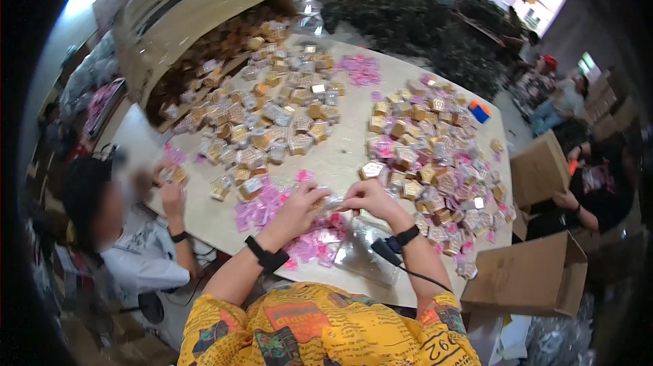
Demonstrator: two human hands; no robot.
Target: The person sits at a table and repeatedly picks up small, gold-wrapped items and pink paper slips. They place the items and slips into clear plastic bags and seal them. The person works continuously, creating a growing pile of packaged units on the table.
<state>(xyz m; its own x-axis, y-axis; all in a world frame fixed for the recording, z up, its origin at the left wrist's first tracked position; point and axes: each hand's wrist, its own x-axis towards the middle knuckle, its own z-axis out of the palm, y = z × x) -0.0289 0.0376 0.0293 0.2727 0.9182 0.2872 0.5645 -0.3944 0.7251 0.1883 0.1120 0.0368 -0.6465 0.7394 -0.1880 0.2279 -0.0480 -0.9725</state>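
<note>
Over the near side of the table, my two hands come close together. My left hand (301, 208) has its fingers curled round a small gold box in clear wrap (329, 204), mostly hidden by the fingers. My right hand (374, 201) is closed, thumb and fingertips pinched at the right end of that wrap; what exactly they grip is too small to make out. Pink packets (314, 242) lie under and beside my left hand. A clear plastic bag (366, 252) rests below my right hand, near the table's edge.
Wrapped gold boxes (262, 121) spread from a large tipped carton (170, 26) at the far left. More gold boxes with pink packets (435, 162) cover the right side. A co-worker (129, 230) handles a packet at left; open cartons (527, 274) stand at right.
</note>
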